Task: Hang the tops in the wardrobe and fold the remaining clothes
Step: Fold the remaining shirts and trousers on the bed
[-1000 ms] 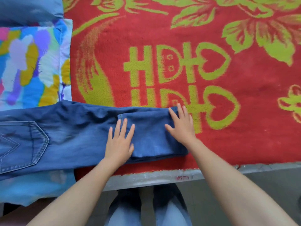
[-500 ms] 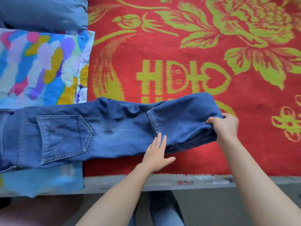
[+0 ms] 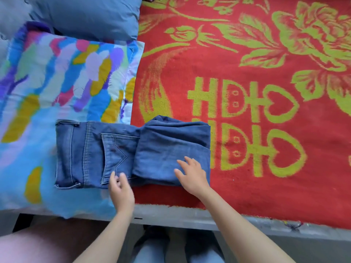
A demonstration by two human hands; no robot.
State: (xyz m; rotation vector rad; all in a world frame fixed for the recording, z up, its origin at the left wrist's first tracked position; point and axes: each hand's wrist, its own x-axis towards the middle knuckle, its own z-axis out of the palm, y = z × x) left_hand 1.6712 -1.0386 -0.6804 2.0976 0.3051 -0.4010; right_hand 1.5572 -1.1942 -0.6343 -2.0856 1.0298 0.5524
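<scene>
Jeans (image 3: 133, 150) lie folded across the red blanket's (image 3: 247, 59) left edge, near its front hem: the leg part is doubled over & rests on the blanket, while the waistband half is off it to the left, on the multicolour pillow (image 3: 57, 82). Back pocket (image 3: 115, 154) faces up, partly covered by the folded legs. Right hand (image 3: 191, 175) rests flat on the folded legs, just inside the blanket's left edge, fingers spread & straight, gripping nothing. Left hand (image 3: 121, 190) is at the blanket's left edge, fingertips on the jeans' near edge by the pocket btm. Its fingers are loose & a bit blurred, and don't seem to be pinching anything. Plain blue pillow (image 3: 85, 14) lies left of the blanket's far corner, behind the multicolour one. Grey bed edge (image 3: 171, 215) runs along the blanket's front hem, w/ the person's legs (image 3: 146, 253) below it.
</scene>
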